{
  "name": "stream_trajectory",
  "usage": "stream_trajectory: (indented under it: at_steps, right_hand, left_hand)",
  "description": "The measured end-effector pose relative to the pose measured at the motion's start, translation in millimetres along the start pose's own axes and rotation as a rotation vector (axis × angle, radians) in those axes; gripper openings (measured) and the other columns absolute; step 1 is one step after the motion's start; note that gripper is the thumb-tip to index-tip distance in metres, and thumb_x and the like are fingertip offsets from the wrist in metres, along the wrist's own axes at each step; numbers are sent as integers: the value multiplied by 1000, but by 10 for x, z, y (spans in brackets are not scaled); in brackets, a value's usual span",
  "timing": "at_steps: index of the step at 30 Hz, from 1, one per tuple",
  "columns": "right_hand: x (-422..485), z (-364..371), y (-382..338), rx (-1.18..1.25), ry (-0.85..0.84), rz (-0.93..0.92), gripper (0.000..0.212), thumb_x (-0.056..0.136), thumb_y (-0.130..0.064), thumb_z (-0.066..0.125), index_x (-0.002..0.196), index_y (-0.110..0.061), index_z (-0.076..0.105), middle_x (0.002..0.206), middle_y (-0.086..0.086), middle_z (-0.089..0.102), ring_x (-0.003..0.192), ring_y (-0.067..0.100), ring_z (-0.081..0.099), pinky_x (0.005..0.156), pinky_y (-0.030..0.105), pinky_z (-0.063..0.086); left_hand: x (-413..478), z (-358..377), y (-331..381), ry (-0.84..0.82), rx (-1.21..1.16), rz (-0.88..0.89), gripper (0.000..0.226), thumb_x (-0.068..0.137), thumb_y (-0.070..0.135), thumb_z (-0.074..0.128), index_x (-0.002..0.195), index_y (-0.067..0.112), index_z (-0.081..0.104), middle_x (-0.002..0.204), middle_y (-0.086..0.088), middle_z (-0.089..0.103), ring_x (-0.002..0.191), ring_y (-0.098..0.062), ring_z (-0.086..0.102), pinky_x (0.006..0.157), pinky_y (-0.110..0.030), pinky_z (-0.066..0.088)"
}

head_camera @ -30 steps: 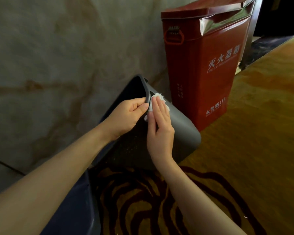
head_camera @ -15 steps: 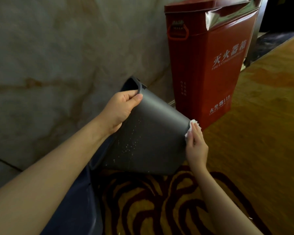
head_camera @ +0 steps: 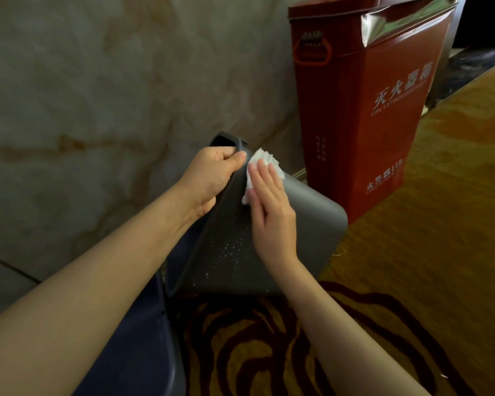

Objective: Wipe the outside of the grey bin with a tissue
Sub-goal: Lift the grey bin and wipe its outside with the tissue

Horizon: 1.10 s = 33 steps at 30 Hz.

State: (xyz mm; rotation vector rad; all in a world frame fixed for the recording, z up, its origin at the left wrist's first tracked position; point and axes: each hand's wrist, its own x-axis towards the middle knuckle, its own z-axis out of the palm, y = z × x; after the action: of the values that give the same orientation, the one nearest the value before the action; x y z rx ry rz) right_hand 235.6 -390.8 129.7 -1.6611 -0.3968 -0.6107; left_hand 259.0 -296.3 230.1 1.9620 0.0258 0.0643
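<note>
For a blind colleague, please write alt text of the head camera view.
A right hand presses a white tissue flat against the outside of a tilted grey bin, near its rim, while the left hand grips that rim. A red fire extinguisher box stands behind, on patterned carpet.

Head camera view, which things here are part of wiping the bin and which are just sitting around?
Part of the job:
grey bin
tissue
left hand, gripping the bin's rim
right hand, pressing the tissue flat

Just there:
red fire extinguisher box
patterned carpet
marble wall
</note>
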Motion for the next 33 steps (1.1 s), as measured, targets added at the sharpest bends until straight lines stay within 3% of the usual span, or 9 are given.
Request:
stream_trajectory:
  at_steps: [5,8,11,15,18,24,27,30,33]
  right_hand:
    - [-5,-25,-95,-2,-3,-31,40,96,-11,45,136,-12,44,147,6,39,142,16,23,118,36,21]
    - [-37,-57,-94,-31,-65,-47,41,96,-11,45,137,-12,42,148,5,37,142,16,22,118,35,20]
    - [-15,-93,-69,-94,-57,-62,41,96,-11,46,137,-13,42,147,5,37,141,15,23,117,28,19]
    - [8,-139,25,-140,-48,0,39,97,-15,45,136,-16,45,146,4,41,139,14,28,113,21,18]
    - [-6,-170,142,-156,-88,49,39,97,-17,44,136,-17,45,146,2,41,139,14,30,113,21,20]
    - [-12,-170,268,-65,-40,193,37,98,-20,44,134,-15,47,143,0,46,136,10,35,115,30,27]
    - [22,-150,248,-10,-24,254,37,98,-18,44,134,-14,47,143,0,46,137,10,34,115,25,24]
    - [-15,-82,114,40,-81,163,38,97,-15,46,134,-15,46,143,-7,39,140,9,27,113,13,17]
    - [-96,97,-83,54,-196,17,40,96,-16,46,136,-20,42,144,-12,32,141,5,20,113,12,14]
  left_hand:
    - [-14,-15,124,49,10,-32,28,89,20,51,68,10,66,60,-4,63,55,-12,58,58,-25,50]
    - [-52,-5,120,58,-46,-91,29,90,18,51,66,11,65,48,2,65,48,-9,61,55,-23,50]
    - [-72,4,145,1,-100,-115,27,91,22,50,73,11,68,61,-2,69,59,-12,65,59,-25,54]
    - [-160,-100,74,-235,-218,-146,29,96,21,40,98,11,66,78,0,76,75,-10,72,65,-21,57]
    - [-226,-263,-38,-250,-193,-163,29,96,16,38,116,18,58,93,3,74,82,-6,71,72,-20,57]
    - [-332,-236,-169,-235,-316,-182,26,94,20,41,100,11,64,79,5,76,73,-4,71,69,-19,58]
    - [-309,-202,-169,-206,-328,-156,26,95,19,41,93,10,65,74,5,76,70,-4,71,70,-19,56]
    - [-270,-156,-160,-164,-350,-163,27,95,19,40,91,10,65,69,4,75,65,-5,70,66,-19,57]
    - [-223,-108,-150,-99,-372,-167,27,96,20,40,89,10,63,62,4,74,59,-3,69,56,-16,55]
